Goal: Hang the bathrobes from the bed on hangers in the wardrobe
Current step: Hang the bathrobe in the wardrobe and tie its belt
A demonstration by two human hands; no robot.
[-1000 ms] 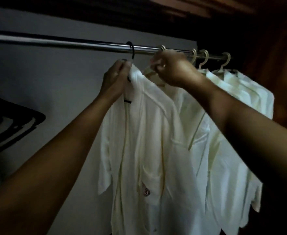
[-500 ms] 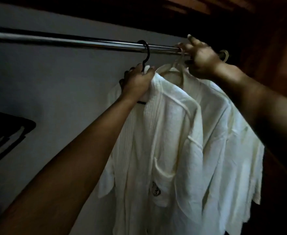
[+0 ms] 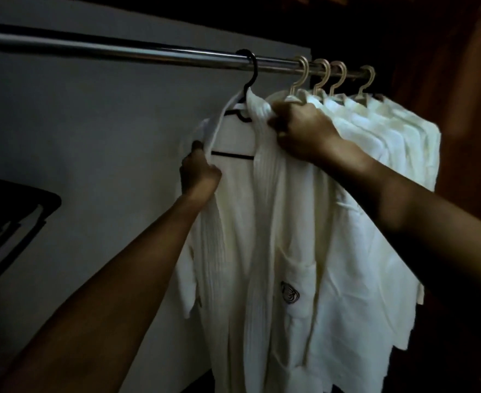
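On the wardrobe rail, we log one white bathrobe hung from a black hanger, our left grip curled round its front edge, our right grip bunching its collar, further robes on four cream hangers just beside.

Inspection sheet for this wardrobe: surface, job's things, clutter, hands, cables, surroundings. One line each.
Surface: no table in view; a metal rail spans the wardrobe.
Job's things: front bathrobe hangs on a black hanger hooked over the rail; to its right, more bathrobes on four cream hangers.
Clutter: dark-framed object at the left edge, too dim to identify.
Hands: left hand grips one lapel of the front bathrobe; right hand grips its collar.
Cables: nothing seen.
Surroundings: grey back wall; dark wooden side panel on the right.
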